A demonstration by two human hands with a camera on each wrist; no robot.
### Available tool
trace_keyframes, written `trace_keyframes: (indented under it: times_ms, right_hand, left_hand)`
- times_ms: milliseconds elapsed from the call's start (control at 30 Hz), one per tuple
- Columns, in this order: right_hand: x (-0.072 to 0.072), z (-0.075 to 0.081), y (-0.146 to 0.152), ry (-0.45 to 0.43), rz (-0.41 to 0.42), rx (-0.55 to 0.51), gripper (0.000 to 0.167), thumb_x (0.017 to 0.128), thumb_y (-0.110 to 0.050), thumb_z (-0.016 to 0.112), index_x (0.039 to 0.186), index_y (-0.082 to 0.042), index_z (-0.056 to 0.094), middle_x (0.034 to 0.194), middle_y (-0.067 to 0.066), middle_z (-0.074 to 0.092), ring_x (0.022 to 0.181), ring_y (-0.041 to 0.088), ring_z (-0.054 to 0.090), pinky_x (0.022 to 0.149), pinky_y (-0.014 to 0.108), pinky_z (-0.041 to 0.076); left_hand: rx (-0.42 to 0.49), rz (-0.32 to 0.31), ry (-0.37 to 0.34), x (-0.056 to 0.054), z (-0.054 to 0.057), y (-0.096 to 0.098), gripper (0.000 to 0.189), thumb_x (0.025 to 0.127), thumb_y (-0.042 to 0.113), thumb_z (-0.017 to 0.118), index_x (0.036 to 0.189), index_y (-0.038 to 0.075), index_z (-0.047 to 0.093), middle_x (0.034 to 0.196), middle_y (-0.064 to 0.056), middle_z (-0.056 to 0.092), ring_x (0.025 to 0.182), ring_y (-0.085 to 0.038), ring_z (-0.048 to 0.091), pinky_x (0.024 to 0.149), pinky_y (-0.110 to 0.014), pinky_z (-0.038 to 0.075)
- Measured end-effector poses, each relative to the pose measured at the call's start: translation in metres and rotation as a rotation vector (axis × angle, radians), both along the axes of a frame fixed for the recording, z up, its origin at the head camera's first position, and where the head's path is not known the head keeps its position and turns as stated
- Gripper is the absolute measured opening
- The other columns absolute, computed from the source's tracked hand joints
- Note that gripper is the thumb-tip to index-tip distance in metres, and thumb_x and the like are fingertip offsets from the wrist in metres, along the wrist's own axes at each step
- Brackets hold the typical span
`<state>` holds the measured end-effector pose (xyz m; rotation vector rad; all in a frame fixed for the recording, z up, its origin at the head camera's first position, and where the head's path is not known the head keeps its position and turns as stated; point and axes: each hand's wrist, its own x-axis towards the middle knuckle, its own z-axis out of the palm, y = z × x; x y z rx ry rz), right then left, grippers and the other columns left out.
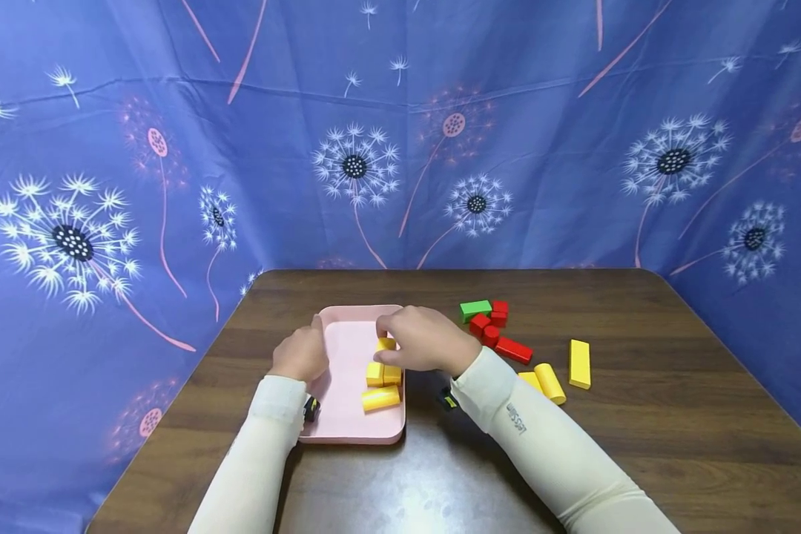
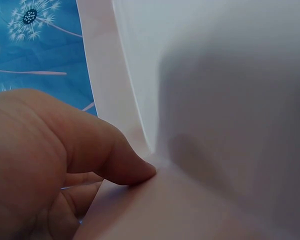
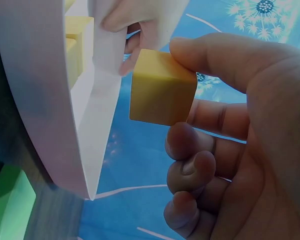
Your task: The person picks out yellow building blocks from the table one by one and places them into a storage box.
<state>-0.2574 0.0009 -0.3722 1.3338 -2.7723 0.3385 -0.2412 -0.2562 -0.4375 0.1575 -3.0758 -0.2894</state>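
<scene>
My right hand [image 1: 422, 340] is over the right side of a pink tray [image 1: 343, 356], pinching a yellow cube block [image 3: 160, 90] between thumb and fingers. Beneath it in the tray lie a yellow cylinder [image 1: 380, 399] and yellow blocks [image 1: 374, 374]. At the tray's left side, my left hand [image 1: 300, 354] grips the wall. Its thumb [image 2: 135, 167] presses on the inner face near a corner, and the other fingers are behind the wall, partly hidden.
Right of the tray on the wooden table [image 1: 641, 445] lie a green block [image 1: 475, 310] and several red blocks [image 1: 514, 350]. Nearer the right forearm are a yellow cylinder [image 1: 550, 383] and a yellow oblong block [image 1: 579, 363]. A blue dandelion-print cloth [image 1: 541, 111] hangs behind.
</scene>
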Motion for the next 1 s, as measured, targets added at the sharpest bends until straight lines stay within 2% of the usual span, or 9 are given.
trace_keyframes:
  times_ms: [233, 433, 567, 700, 833, 1000]
  right_hand:
    - [-0.002, -0.006, -0.005, -0.009, -0.001, 0.002, 0.028, 0.09, -0.047, 0.077, 0.103, -0.023, 0.069, 0.075, -0.01, 0.06, 0.069, 0.011, 0.056, 0.061, 0.029, 0.049]
    - [-0.004, -0.01, -0.005, 0.069, 0.026, -0.012, 0.023, 0.09, -0.043, 0.078, 0.097, -0.022, 0.071, 0.073, -0.007, 0.055, 0.066, 0.012, 0.052, 0.059, 0.029, 0.044]
    - [-0.004, -0.009, -0.004, 0.108, 0.025, -0.003, 0.02, 0.09, -0.039, 0.078, 0.097, -0.021, 0.072, 0.077, -0.005, 0.054, 0.069, 0.012, 0.052, 0.061, 0.028, 0.045]
    - [-0.005, -0.009, -0.003, 0.109, 0.029, -0.003, 0.021, 0.091, -0.036, 0.077, 0.107, -0.023, 0.074, 0.091, -0.006, 0.061, 0.079, 0.011, 0.057, 0.067, 0.029, 0.051]
    - [-0.004, -0.011, -0.004, 0.081, 0.037, -0.008, 0.029, 0.092, -0.03, 0.077, 0.12, -0.025, 0.075, 0.11, -0.005, 0.067, 0.095, 0.012, 0.063, 0.076, 0.033, 0.058]
    - [-0.002, -0.013, -0.004, 0.056, 0.018, 0.003, 0.036, 0.091, -0.028, 0.079, 0.127, -0.027, 0.074, 0.129, 0.001, 0.067, 0.114, 0.017, 0.065, 0.083, 0.039, 0.06]
  left_hand:
    - [0.003, 0.002, -0.007, -0.001, 0.0, -0.001, 0.071, 0.097, 0.014, 0.054, 0.161, -0.002, 0.028, 0.135, -0.024, 0.066, 0.106, -0.047, 0.07, 0.081, -0.063, 0.057]
    - [0.002, 0.001, -0.006, -0.001, -0.001, -0.001, 0.072, 0.097, 0.013, 0.054, 0.161, -0.002, 0.027, 0.133, -0.024, 0.067, 0.103, -0.047, 0.071, 0.078, -0.062, 0.057]
    - [-0.002, -0.007, -0.001, -0.001, 0.002, 0.001, 0.07, 0.097, 0.013, 0.053, 0.161, -0.002, 0.028, 0.132, -0.025, 0.067, 0.103, -0.047, 0.071, 0.078, -0.062, 0.057]
    - [-0.002, -0.004, -0.012, -0.002, 0.003, 0.001, 0.069, 0.098, 0.013, 0.052, 0.161, -0.002, 0.028, 0.134, -0.026, 0.065, 0.105, -0.047, 0.07, 0.08, -0.063, 0.057]
    - [0.002, -0.001, -0.023, -0.001, 0.003, 0.002, 0.071, 0.097, 0.012, 0.052, 0.161, -0.002, 0.027, 0.135, -0.026, 0.065, 0.106, -0.048, 0.07, 0.08, -0.063, 0.057]
    - [0.001, -0.011, -0.012, -0.001, 0.002, 0.002, 0.071, 0.096, 0.012, 0.052, 0.161, -0.003, 0.027, 0.134, -0.026, 0.065, 0.106, -0.048, 0.07, 0.08, -0.064, 0.057]
